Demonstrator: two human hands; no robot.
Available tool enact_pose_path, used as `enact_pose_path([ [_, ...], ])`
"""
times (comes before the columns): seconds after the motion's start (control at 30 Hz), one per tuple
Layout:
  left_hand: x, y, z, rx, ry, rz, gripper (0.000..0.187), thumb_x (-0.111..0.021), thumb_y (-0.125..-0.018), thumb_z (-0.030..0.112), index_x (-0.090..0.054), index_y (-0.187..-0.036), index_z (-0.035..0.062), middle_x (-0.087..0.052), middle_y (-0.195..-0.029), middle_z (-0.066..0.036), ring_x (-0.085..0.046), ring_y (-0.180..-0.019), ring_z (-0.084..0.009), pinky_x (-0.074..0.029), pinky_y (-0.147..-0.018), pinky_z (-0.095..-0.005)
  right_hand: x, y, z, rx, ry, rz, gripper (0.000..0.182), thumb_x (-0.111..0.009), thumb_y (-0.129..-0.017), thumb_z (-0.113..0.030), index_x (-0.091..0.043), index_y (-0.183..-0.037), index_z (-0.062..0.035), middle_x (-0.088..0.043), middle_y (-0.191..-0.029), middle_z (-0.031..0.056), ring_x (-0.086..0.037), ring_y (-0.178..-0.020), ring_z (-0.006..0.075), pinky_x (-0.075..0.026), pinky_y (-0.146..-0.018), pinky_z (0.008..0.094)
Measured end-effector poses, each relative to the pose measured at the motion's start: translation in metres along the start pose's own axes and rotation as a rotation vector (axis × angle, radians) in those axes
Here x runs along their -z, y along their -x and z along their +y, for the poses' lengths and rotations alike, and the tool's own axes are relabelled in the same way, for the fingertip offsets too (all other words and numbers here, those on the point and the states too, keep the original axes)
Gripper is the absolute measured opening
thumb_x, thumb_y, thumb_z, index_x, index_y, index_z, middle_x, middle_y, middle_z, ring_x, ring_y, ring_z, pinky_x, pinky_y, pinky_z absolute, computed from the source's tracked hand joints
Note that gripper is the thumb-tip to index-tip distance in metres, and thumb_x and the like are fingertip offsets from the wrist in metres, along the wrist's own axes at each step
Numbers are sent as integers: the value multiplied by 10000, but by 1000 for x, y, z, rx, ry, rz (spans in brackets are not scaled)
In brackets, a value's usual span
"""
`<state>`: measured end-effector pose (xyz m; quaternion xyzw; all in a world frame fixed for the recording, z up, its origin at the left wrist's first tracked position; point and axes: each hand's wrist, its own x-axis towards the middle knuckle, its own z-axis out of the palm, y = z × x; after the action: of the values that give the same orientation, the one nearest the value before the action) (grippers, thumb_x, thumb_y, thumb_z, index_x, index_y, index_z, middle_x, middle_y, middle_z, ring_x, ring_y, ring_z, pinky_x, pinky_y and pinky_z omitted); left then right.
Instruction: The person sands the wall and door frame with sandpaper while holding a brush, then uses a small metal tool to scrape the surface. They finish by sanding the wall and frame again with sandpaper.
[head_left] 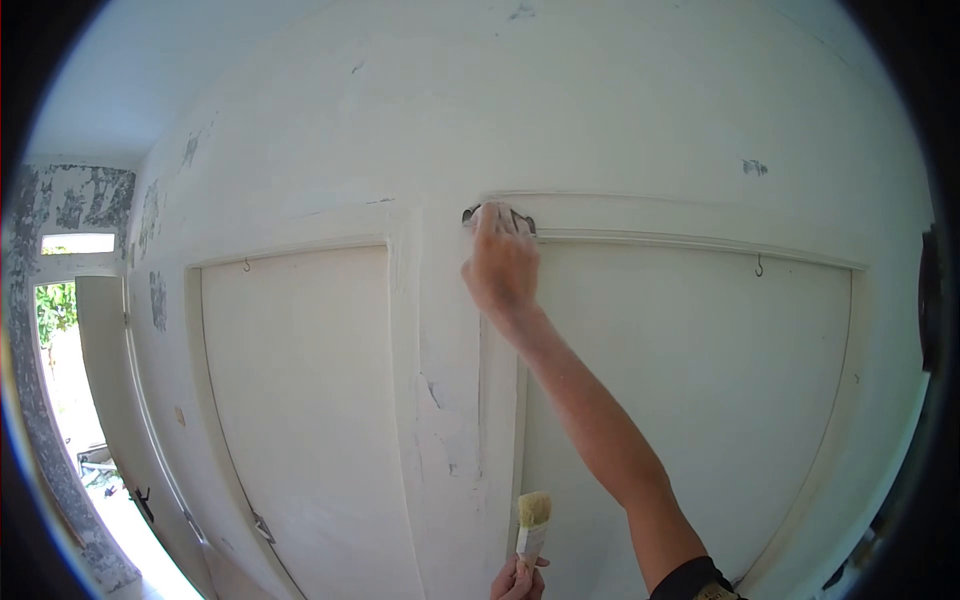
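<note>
The right hand was raised against the white panelled wall, at the upper left corner of the right panel. Its fingers were closed around a small dark metal tool, maybe a scraper or a hook; only two dark ends showed beside the fingers, so I could not tell exactly what it was. It was touching the moulding at the top edge of that panel.

The left hand was low, at the bottom edge of the view, gripping the handle of a paintbrush which stood upright with pale bristles on top, close to the wall but apart from it as far as I could see.

The brush looked light and stiff in the handle, soft at the bristles, and the handle was the right place to hold it. The metal tool seemed small, hard and a little slippery, so it probably needed a firm pinch.

Small hooks hung under the mouldings. A doorway opened at the far left.
</note>
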<state>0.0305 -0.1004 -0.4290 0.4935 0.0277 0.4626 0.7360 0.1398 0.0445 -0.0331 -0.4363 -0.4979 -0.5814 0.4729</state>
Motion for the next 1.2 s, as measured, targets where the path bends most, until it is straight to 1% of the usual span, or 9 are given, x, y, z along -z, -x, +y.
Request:
enact_pose_path([
  [0.1, -4, -1, -11, -36, -9, 48, 349, -523, -1064, 363, -589, -1187, 44, -435, -633, 65, -293, -423, -29, -208, -379, -202, 3, 14, -7, 103, 233, 158, 314, -643, -806, 17, -561, -1110, 22, -698, -1104, 198, -654, -1138, 326, -495, -990, 402],
  [0.17, 1, -2, -17, -42, -18, 35, 335, -526, -1063, 350, -589, -1187, 44, -438, -639, 64, -295, -425, -29, -215, -381, -201, 30, 18, -6, -52, -172, -236, 255, -627, -829, 20, -568, -1076, -5, -697, -1141, 193, -658, -1138, 327, -503, -990, 402],
  [0.2, 1, -2, -19, -55, -26, 22, 322, -529, -1062, 336, -588, -1187, 45, -440, -645, 63, -298, -427, -30, -221, -382, -200, 31, 22, 2, -50, -173, -241, 255, -627, -829, 20, -568, -1076, -5, -697, -1141, 193, -658, -1138, 327, -503, -990, 402],
  [0.27, 2, -1, -15, -36, -12, 21, 316, -534, -1060, 327, -587, -1189, 44, -440, -650, 61, -300, -429, -30, -226, -384, -199, 29, 29, 22, 287, -154, 73, 198, -608, -853, 26, -565, -1040, -20, -697, -1172, 175, -658, -1144, 325, -508, -990, 429],
  [0.5, 1, -1, -14, -21, 16, -22, 356, -567, -1045, 353, -579, -1212, 39, -433, -660, 57, -298, -433, -32, -232, -392, -201, 52, 61, 49, 433, -321, -119, 169, -632, -810, 66, -585, -886, -78, -709, -1227, 129, -647, -1210, 306, -528, -1011, 450],
  [0.8, -3, 6, 12, -246, 55, 67, 328, -505, -1080, 315, -579, -1198, 18, -419, -646, 51, -279, -434, -24, -220, -396, -217, 128, 138, 13, 528, -493, -204, 181, -611, -748, 65, -619, -839, -91, -743, -1126, 167, -710, -1104, 329, -560, -965, 480],
  [0.9, -8, 7, 19, -253, 11, 131, 313, -507, -1080, 300, -581, -1151, 4, -396, -635, 60, -270, -436, -24, -217, -397, -218, 144, 149, 10, 546, -455, -201, 131, -648, -794, 17, -627, -818, -110, -745, -1158, 101, -704, -1132, 249, -560, -987, 445],
  [1.0, -10, 9, 22, -106, 33, 206, 301, -502, -1081, 285, -577, -1108, -6, -378, -628, 68, -265, -433, -28, -219, -394, -220, 161, 147, 5, 577, -506, -248, 135, -630, -799, 19, -634, -820, -115, -751, -1130, 105, -711, -1115, 266, -566, -980, 452],
  [1.2, -6, 4, 8, -189, 63, 115, 305, -513, -1077, 298, -582, -1075, 1, -364, -626, 74, -261, -431, -34, -210, -395, -220, 160, 135, 8, 574, -488, -181, 155, -615, -808, 24, -659, -880, -107, -762, -1065, 115, -728, -1066, 300, -562, -992, 435],
])
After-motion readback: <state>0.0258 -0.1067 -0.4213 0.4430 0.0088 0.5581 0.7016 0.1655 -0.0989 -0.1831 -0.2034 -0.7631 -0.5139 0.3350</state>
